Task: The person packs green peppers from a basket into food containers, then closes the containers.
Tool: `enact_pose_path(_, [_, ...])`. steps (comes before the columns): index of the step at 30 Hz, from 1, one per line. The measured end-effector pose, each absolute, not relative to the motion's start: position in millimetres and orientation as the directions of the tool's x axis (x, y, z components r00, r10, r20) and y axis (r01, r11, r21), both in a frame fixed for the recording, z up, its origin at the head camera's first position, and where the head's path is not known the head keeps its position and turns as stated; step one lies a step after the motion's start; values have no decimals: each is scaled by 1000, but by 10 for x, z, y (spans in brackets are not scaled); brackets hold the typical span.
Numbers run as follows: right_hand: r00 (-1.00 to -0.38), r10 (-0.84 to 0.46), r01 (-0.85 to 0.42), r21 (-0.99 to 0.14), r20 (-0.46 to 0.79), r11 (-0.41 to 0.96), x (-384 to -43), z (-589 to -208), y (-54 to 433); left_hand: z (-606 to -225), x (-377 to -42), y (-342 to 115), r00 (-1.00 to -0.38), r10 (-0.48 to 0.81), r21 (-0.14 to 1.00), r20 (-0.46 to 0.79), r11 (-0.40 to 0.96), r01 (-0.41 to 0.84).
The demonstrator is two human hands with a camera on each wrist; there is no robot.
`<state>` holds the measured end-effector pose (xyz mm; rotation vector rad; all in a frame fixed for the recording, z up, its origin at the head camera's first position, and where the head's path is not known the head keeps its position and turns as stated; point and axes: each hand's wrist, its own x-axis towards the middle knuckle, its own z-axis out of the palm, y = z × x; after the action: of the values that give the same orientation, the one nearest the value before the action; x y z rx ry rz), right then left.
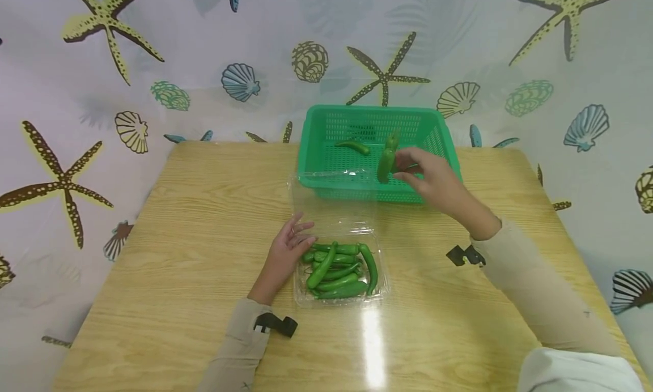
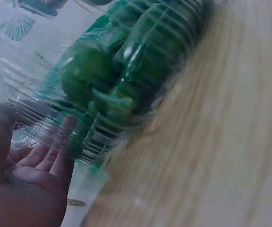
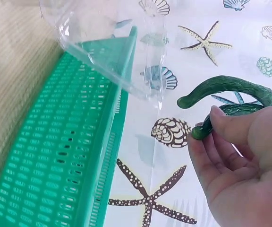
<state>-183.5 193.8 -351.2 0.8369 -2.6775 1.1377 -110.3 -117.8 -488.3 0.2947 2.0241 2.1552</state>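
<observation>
In the head view, my right hand (image 1: 425, 174) pinches green chili peppers (image 1: 386, 164) above the green basket. The right wrist view shows two curved green peppers (image 3: 225, 85) at the fingertips of the right hand (image 3: 244, 161). My left hand (image 1: 285, 253) rests at the back left corner of a clear plastic clamshell box (image 1: 301, 302), its fingers loosely spread. Several green peppers (image 1: 339, 273) lie inside the box. In the left wrist view, the left hand (image 2: 32, 184) touches the ribbed plastic wall (image 2: 41, 120); the thumb's contact is unclear.
A green perforated basket (image 1: 367, 111) stands at the back of the wooden table (image 1: 204, 228), with a pepper (image 1: 353, 147) on its floor. The box's raised clear lid (image 1: 331, 202) reaches the basket's front rim. A patterned sheet (image 1: 204, 35) hangs behind the table.
</observation>
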Motion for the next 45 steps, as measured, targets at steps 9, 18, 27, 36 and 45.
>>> enact_pose_path(9, [-740,-602,-616,-662,300,427,-1572,-3651,1835,-4883,-1100,-1175,-965,260,998,21,-64,4])
enact_pose_path(18, [-677,-710,-631,-651,196,422,-1320,-3896,1714,-4883,-1119,-1179,-964,264,997,32,-77,12])
enact_pose_path(27, [-601,-799,-617,-639,6,459,-1150,-4117,1599,-4892,-1120,-1179,-965,261,996,19,-87,-3])
enact_pose_path(36, [-536,-843,-669,-591,-37,451,-1087,-4227,1492,-4875,-1114,-1177,-965,262,996,19,-86,-4])
enact_pose_path(45, [-515,-856,-727,-505,-47,466,-1054,-4274,1416,-4880,-1114,-1177,-964,265,996,24,-90,0])
